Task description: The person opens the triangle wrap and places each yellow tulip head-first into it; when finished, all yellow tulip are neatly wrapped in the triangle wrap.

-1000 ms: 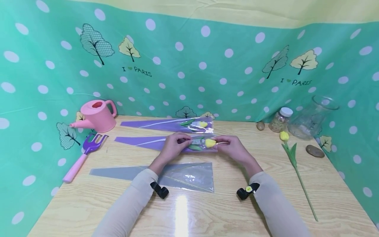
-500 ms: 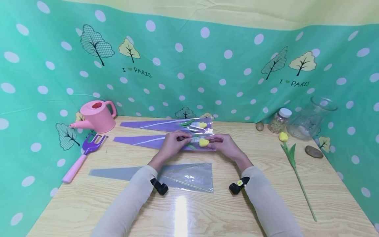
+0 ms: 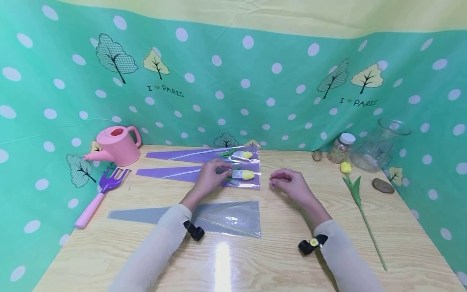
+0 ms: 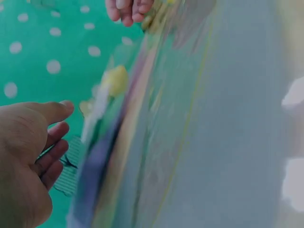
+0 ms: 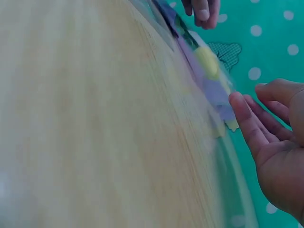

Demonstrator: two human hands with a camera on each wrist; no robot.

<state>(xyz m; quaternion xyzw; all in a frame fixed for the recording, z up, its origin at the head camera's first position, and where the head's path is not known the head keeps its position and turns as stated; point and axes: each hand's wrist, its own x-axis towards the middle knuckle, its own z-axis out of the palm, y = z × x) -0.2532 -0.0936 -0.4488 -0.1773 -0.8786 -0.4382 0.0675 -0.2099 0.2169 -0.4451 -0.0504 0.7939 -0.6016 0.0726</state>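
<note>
A yellow tulip point(image 3: 248, 174) lies inside the nearer purple flower sleeve point(image 3: 175, 173), a clear-fronted wrapper that tapers to the left. My left hand point(image 3: 213, 176) is over this sleeve, just left of the blossom, fingers loosely bent; in the left wrist view nothing shows between its thumb and fingers. Right of the sleeve's wide end, my right hand point(image 3: 290, 184) hovers with nothing in it, fingers relaxed. Behind lies another purple sleeve point(image 3: 182, 155) with a yellow tulip point(image 3: 247, 155) in it. A flat grey sleeve point(image 3: 226, 217) rests in front. One loose tulip point(image 3: 359, 198) lies at the right.
A pink watering can point(image 3: 118, 146) and a purple-and-pink hand fork point(image 3: 100, 194) stand and lie at the left. Back right are a lidded jar point(image 3: 341, 149), a clear glass vase point(image 3: 375, 148) and two brown stones, one a larger flat stone point(image 3: 383, 185). A polka-dot cloth hangs behind.
My right hand has let go of the tulip's blossom end and drawn back to the right. The blossom has shifted left, within the sleeve. My left hand stays over the sleeve.
</note>
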